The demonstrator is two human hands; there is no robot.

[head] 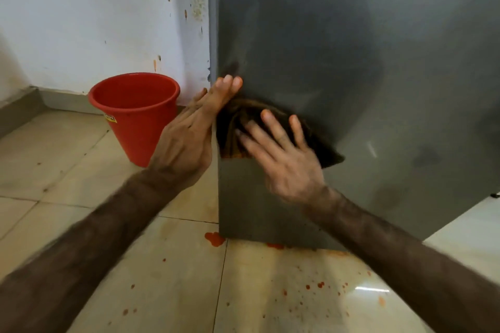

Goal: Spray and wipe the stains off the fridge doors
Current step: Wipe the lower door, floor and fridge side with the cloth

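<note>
Brown cloth point(273, 130) pressed by flat right hand point(286, 162); left hand point(189, 138) flat, seemingly bracing fridge door point(351, 62).

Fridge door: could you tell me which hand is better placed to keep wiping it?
Right hand: it presses the cloth flat against the fridge door. Left hand only braces the edge.

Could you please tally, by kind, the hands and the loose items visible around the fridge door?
Hands: 2, the left hand and the right hand
Brown cloths: 1, the cloth pressed on the grey fridge door
Red buckets: 1, the bucket on the floor
Total: 4
</note>
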